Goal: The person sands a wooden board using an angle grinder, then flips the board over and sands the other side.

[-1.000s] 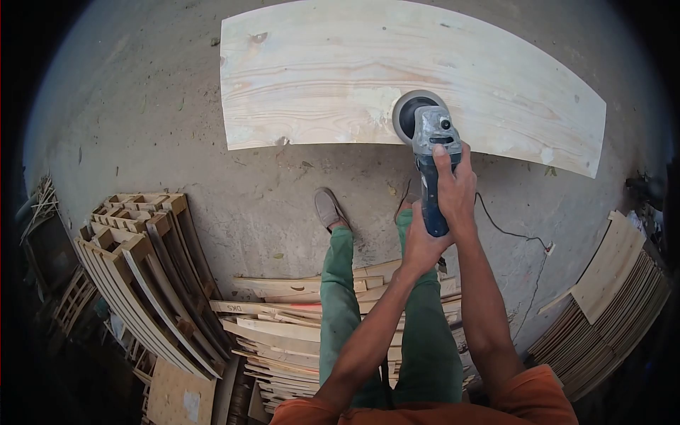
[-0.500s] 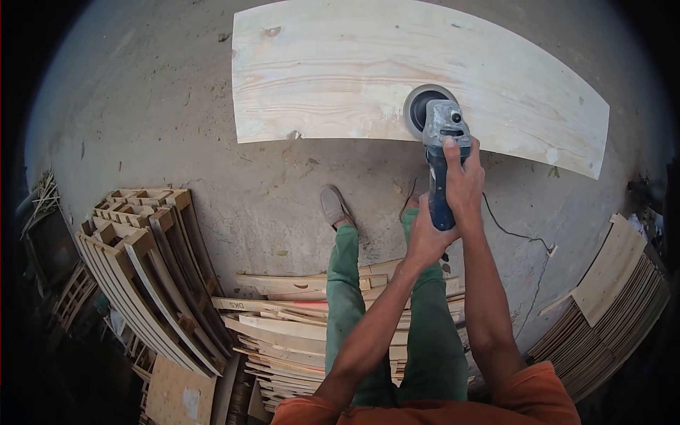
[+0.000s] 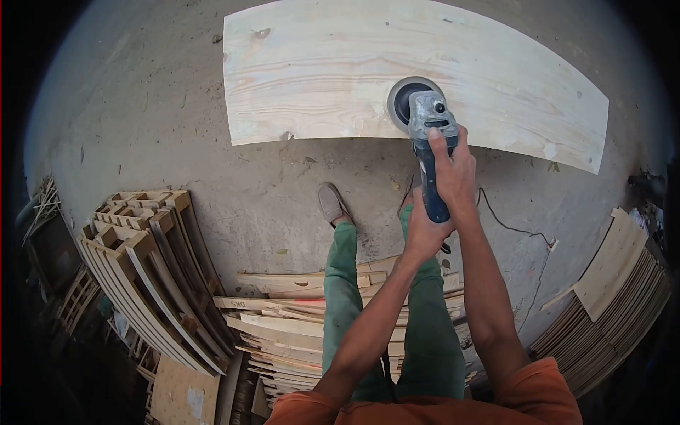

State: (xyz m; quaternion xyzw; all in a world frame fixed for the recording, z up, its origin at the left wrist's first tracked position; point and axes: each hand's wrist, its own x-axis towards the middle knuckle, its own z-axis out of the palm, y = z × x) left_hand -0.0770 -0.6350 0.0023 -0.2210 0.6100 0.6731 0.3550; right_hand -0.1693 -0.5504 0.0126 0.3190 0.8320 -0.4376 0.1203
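Power tool (image 3: 431,117) sits in a firm two-handed grip: right hand (image 3: 457,173) wrapped just behind its head, left hand (image 3: 426,234) around the rear end. Its round disc (image 3: 404,99) appears to rest on the pale board (image 3: 312,64), far side of the scene, just inside the near edge. Level contact and light, even pressure should avoid gouges; the cord (image 3: 524,231), trailing right, is best kept clear.

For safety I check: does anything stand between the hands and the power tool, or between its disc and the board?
Nothing visible does. The left hand and right hand grip the power tool; no object shows between its disc and the board, though the disc's underside is hidden.
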